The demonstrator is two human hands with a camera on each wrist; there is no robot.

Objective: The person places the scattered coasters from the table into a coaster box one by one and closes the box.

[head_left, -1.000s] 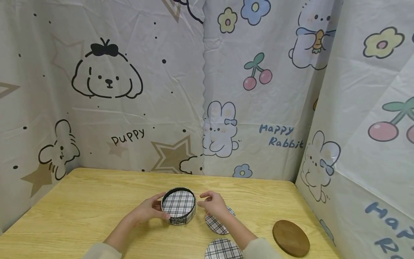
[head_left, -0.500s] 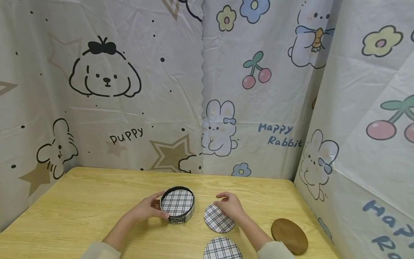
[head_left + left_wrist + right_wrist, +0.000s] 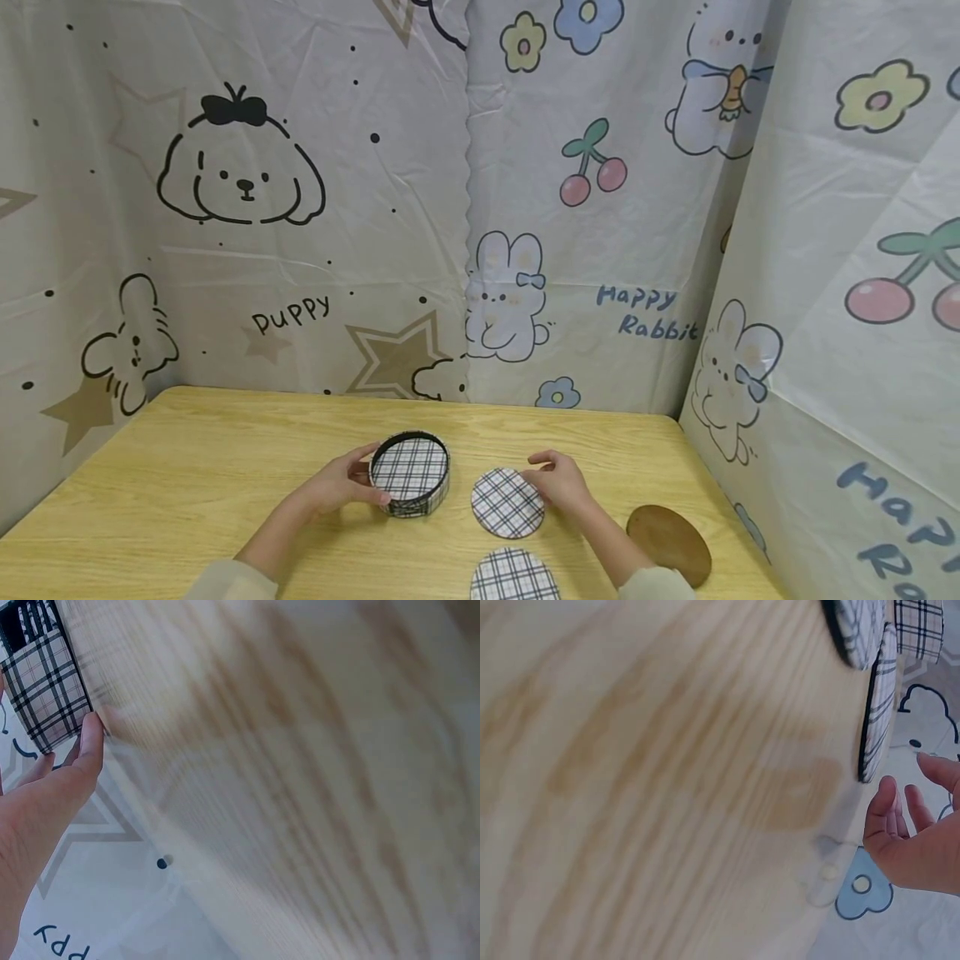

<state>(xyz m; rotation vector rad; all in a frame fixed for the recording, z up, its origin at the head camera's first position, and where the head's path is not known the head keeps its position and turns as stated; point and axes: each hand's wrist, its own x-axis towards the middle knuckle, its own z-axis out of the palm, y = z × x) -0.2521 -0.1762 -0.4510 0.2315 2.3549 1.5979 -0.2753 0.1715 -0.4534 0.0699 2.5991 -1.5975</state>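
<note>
My left hand (image 3: 333,487) grips the side of a round plaid coaster holder (image 3: 426,504), thumb in front and fingers behind. A plaid disc shows inside its dark rim. In the left wrist view, the thumb and fingers lie along the wall of the holder (image 3: 52,697). Just right of a plaid round coaster (image 3: 507,502) on the table is my right hand (image 3: 564,487). Seen from the right wrist, its loosely bent fingers hold nothing, and a gap separates them from that coaster (image 3: 879,712).
A second plaid coaster (image 3: 513,575) lies nearer the front, partly cut off by the frame edge. To the right is a round brown wooden disc (image 3: 667,537), partly behind the right forearm. The wooden table (image 3: 225,433) meets a printed curtain (image 3: 405,250) at the back.
My right hand has moved right, away from beside the holder and off across the coaster, leaving that coaster fully uncovered. My left hand keeps its grip on the holder.
</note>
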